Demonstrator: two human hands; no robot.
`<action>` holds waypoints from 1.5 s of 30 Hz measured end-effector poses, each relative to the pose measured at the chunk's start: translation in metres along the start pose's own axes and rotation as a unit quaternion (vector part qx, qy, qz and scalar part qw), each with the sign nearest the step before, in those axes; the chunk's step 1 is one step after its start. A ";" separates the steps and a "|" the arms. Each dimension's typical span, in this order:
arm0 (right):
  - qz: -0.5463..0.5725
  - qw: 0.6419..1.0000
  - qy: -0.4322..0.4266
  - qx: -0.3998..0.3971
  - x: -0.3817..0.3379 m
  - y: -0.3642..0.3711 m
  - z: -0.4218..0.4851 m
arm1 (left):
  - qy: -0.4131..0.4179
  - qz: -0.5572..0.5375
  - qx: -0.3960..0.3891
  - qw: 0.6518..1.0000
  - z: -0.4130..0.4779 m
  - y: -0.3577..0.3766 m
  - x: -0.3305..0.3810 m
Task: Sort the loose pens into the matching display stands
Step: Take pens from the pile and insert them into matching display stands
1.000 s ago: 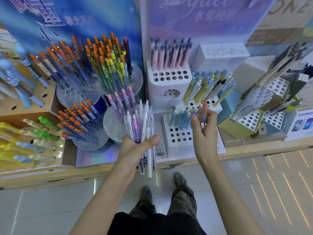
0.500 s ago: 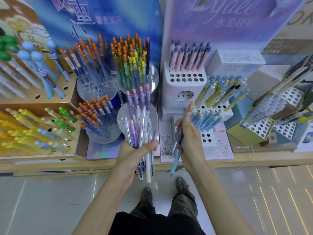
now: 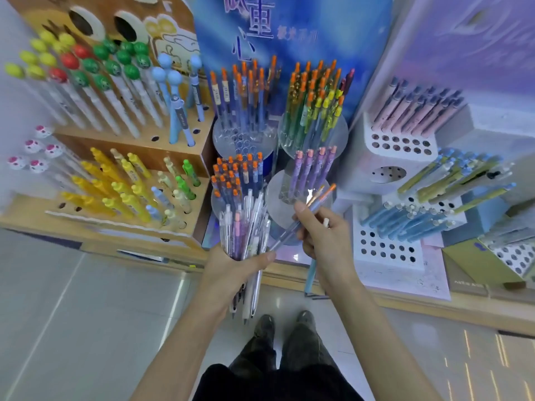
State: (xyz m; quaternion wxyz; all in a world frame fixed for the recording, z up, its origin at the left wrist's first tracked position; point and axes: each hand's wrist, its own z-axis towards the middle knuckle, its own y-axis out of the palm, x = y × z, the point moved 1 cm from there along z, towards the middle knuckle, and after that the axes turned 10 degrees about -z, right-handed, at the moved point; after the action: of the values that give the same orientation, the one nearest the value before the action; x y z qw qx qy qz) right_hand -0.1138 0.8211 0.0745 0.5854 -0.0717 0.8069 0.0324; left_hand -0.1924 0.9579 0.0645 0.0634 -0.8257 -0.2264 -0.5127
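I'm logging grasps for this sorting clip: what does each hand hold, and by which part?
The left hand grips a bundle of loose pens around their lower barrels. The right hand pinches orange-topped pens mid-barrel.

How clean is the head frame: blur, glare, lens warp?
Head view: the left hand gripping the pen bundle and the right hand holding loose pens are sharp; the white stand at right is soft and smeared; a glare spot sits on the clear round stand; wide-angle warp bows the shelf edge; light streaks cross the glossy floor.
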 end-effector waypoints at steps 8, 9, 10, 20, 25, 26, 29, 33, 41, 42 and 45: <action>-0.002 0.997 -0.022 -0.076 -0.003 0.000 0.010 | -0.022 -0.023 0.067 0.997 0.003 -0.020 -0.015; -0.024 0.997 -0.030 -0.070 -0.004 0.000 0.012 | -0.024 -0.023 0.073 0.997 0.004 -0.022 -0.016; -0.050 0.996 -0.044 -0.061 -0.003 0.001 0.015 | -0.025 -0.023 0.079 0.996 0.005 -0.025 -0.017; -0.246 0.957 -0.143 0.053 0.012 0.026 0.014 | 0.009 0.001 0.105 0.994 0.030 -0.060 -0.002; -0.254 0.950 -0.143 0.109 0.028 0.050 0.007 | 0.018 0.023 0.074 0.997 0.041 -0.079 0.012; -0.253 0.949 -0.144 0.125 0.031 0.055 0.006 | 0.016 0.029 0.065 0.997 0.043 -0.082 0.014; -0.246 0.942 -0.159 0.162 0.036 0.067 0.002 | 0.019 0.040 0.034 0.998 0.047 -0.089 0.020; -0.272 0.924 -0.191 0.189 0.040 0.078 -0.002 | 0.022 0.037 -0.004 0.999 0.050 -0.094 0.025; -0.391 0.870 -0.257 0.156 0.035 0.096 0.004 | 0.019 0.045 -0.046 0.998 0.049 -0.105 0.026; -0.378 0.876 -0.243 0.174 0.035 0.095 0.004 | 0.018 0.046 -0.052 0.997 0.049 -0.107 0.027; -0.332 0.890 -0.204 0.236 0.042 0.089 0.001 | 0.018 0.055 -0.062 0.996 0.048 -0.109 0.028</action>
State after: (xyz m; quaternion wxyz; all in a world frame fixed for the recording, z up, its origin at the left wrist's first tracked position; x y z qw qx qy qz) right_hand -0.1390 0.9057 0.0314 0.7133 -0.1874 0.5826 -0.3415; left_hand -0.1903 1.0798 0.0527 0.0440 -0.8299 -0.1467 -0.5364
